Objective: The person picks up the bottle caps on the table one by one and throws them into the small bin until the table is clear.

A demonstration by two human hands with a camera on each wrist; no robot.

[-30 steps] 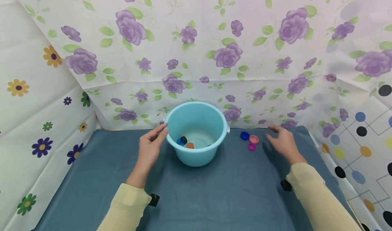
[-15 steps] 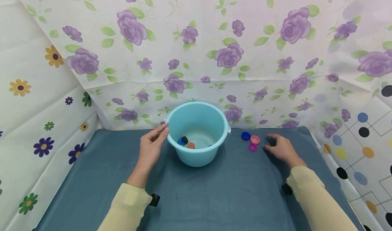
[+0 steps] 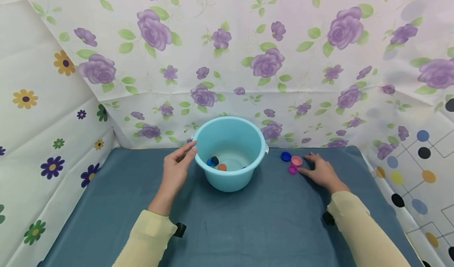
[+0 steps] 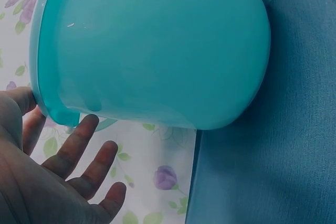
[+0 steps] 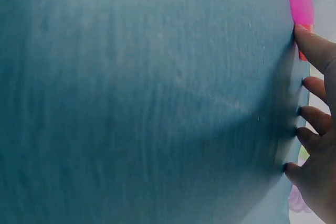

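Note:
A light blue bucket [image 3: 227, 180] stands upright on the cloth-covered table, with blue, black and orange caps [image 3: 221, 167] inside. My left hand [image 3: 175, 168] is at its left side, thumb and index fingertips right at the rim [image 4: 35, 66]; the other fingers are spread in the left wrist view. To the right of the bucket lie a blue cap [image 3: 285, 156], a salmon-pink cap [image 3: 296, 161] and a magenta cap [image 3: 292, 169]. My right hand [image 3: 322, 174] is low beside them, fingers spread, its thumb tip at the magenta cap [image 5: 301, 3].
A blue-grey cloth [image 3: 227, 227] covers the table. Behind it hangs a white sheet with purple flowers [image 3: 266, 64], close behind the bucket. Patterned sheets also close off the left and right sides. The bucket has a small white handle lug [image 3: 267, 149] on its right side.
My right hand has lowered and moved left, bringing its thumb to the magenta cap. The left hand stays at the bucket's rim, and the bucket has not moved on the table.

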